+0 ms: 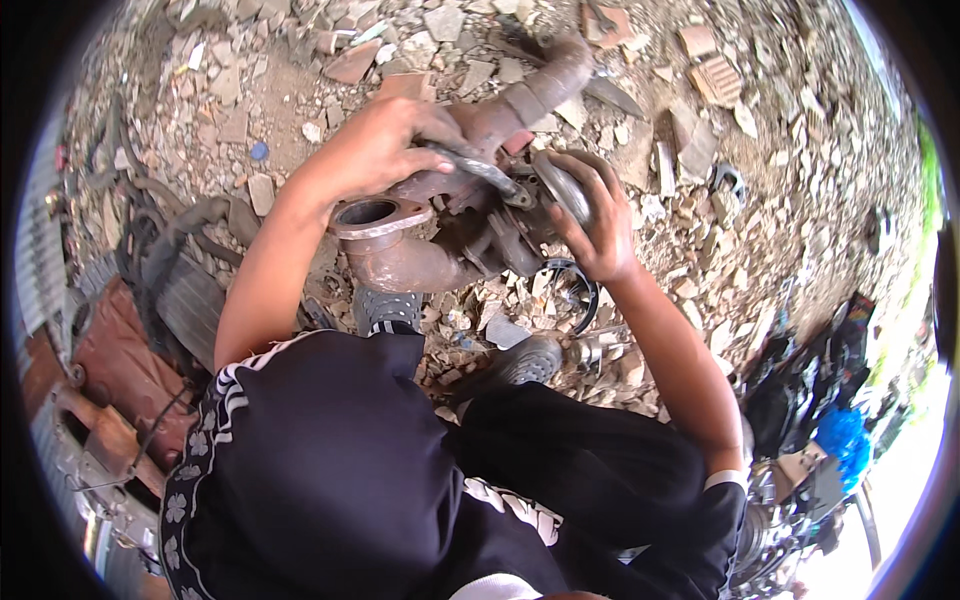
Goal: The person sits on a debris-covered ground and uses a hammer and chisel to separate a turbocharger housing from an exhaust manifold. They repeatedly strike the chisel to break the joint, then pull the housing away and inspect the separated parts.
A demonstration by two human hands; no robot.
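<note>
A rusty assembly of cast metal pipes [400, 258] lies before me, with a flanged round opening on its left and a bent pipe [545, 85] reaching toward the back right. My left hand [395, 145] is closed around the near end of a short, dark metal bar [490, 173], whose other end meets the middle of the assembly. My right hand [595, 225] grips a rounded, grimy metal part [562, 190] on the assembly's right side. The fingers of my left hand partly hide the bar, and some joins between the parts are too dark to make out.
Broken tile and stone [700, 150] cover the ground. A black ring [585, 320] lies below the assembly near my grey shoes [525, 365]. Hoses [185, 220] and a rust-red metal piece [135, 370] are heaped at left; dark scrap and blue plastic [840, 445] at lower right.
</note>
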